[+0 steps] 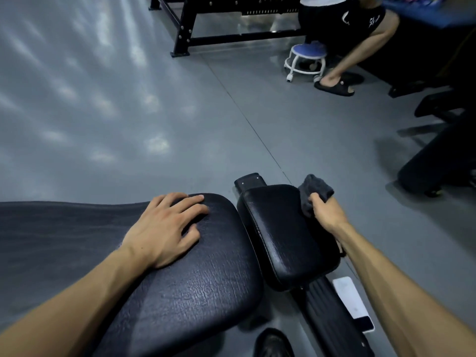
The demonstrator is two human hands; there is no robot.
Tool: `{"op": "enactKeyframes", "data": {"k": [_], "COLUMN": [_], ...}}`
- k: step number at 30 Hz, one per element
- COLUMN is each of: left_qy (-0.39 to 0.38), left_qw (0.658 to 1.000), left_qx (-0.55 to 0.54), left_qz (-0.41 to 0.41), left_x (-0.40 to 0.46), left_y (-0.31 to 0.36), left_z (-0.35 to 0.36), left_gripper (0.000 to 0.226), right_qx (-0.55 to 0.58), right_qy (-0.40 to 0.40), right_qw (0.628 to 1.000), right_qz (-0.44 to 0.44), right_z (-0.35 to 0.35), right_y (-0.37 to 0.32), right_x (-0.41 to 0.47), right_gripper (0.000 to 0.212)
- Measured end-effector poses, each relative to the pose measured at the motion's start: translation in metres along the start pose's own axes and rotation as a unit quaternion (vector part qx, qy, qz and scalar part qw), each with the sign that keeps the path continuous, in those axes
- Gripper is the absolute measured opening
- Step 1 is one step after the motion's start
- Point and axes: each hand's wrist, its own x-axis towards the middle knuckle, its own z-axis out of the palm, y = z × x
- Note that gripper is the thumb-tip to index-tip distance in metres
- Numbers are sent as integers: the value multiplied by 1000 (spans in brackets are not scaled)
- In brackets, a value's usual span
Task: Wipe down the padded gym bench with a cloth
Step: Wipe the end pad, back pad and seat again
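A grey gym floor stretches ahead of us, with a person seated on a small blue stool far off. Close below us lies the black padded counter: a long back pad and a shorter seat pad. Our left hand rests flat on the back pad, fingers straight and slightly spread. Our right hand grips a dark grey cloth, its fingers curled round it, against the far right edge of the seat pad.
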Motion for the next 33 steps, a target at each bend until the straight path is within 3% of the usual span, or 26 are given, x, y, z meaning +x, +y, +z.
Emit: {"op": "enactKeyframes", "data": {"k": [4, 6, 8, 11, 13, 19, 25, 33], "left_qy": [0, 3, 5, 2, 4, -2, -5, -2], "left_qw": [1000, 1000, 1000, 1000, 1000, 1000, 1000, 998], "left_qx": [8, 12, 11, 8, 5, 1, 7, 54], "left_qz": [1, 3, 4, 6, 8, 14, 17, 13], "left_x": [-2, -2, -2, -1, 0, 2, 3, -1], "left_y": [2, 3, 4, 3, 2, 1, 0, 8], "left_z": [-1, -1, 0, 0, 1, 0, 1, -1], "left_gripper": [44, 44, 43, 42, 43, 44, 42, 42], "right_qx": [60, 44, 41, -23, -77, -199, -204, -148], "right_qy": [32, 76, 99, 50, 31, -73, -61, -91], "right_qw": [997, 996, 988, 942, 916, 920, 940, 894], "right_qz": [39, 2, -109, -332, -393, -328, -265, -413], "right_z": [-13, -10, 2, 30, 37, 18, 54, 42], "right_y": [47, 64, 73, 72, 67, 4, -50, -4], "right_x": [-52, -81, -118, -164, -165, -69, -9, -76], "right_gripper": [37, 44, 52, 64, 65, 67, 70, 65]}}
